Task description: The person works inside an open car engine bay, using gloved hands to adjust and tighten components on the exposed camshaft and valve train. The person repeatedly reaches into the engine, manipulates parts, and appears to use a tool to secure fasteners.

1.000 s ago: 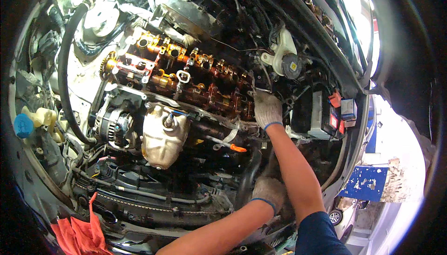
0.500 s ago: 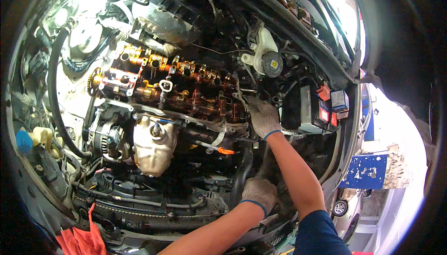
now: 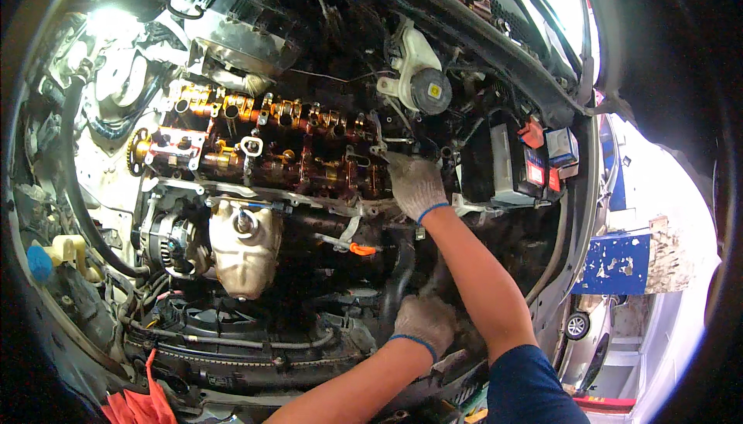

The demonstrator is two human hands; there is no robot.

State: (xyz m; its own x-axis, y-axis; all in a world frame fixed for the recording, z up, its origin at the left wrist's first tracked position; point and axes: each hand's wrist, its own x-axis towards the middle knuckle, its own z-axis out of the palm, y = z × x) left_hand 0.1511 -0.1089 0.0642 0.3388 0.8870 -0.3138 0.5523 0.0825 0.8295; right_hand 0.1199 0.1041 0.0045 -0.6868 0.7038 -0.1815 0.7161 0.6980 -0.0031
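Both my hands wear knitted work gloves inside an open engine bay. At the right end of the cylinder head, its cams and shafts exposed and oily, my right hand reaches in with its fingertips against the edge. Those fingers are partly hidden, so what they touch is unclear. Lower down, my left hand is curled beside a thick black hose; anything it grips is lost in shadow. An orange-tipped dipstick handle sticks out left of both hands.
A brake fluid reservoir with a black cap stands beyond my right hand. The battery is to the right. A stained metal heat shield and the alternator sit left. A red cloth lies at the front edge.
The view has shifted, so the engine sits slightly further left. My right hand stays at the end of the cylinder head, and my left hand stays low by the hose.
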